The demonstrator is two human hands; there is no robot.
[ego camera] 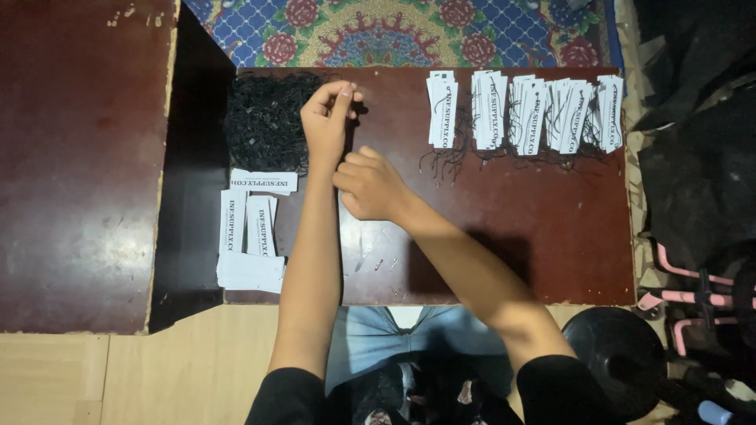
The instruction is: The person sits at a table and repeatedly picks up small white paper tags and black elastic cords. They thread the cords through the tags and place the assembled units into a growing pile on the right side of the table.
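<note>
Two hands met over the dark bench (pixel 551 236). The left hand (pixel 327 118) pinched a thin black string, fingertips together, beside the string heap (pixel 264 122) at ten o'clock. The right hand (pixel 370 185) curled loosely below it; whether it held anything I couldn't tell. Drawing one strand clear would probably avoid tangles.

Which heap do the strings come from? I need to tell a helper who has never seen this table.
Start at the dark reddish-brown table and go to its far left corner. The left hand is raised beside a loose tangled heap of black strings. Unlike the white paper tags below it, it is dark and netlike.
</note>
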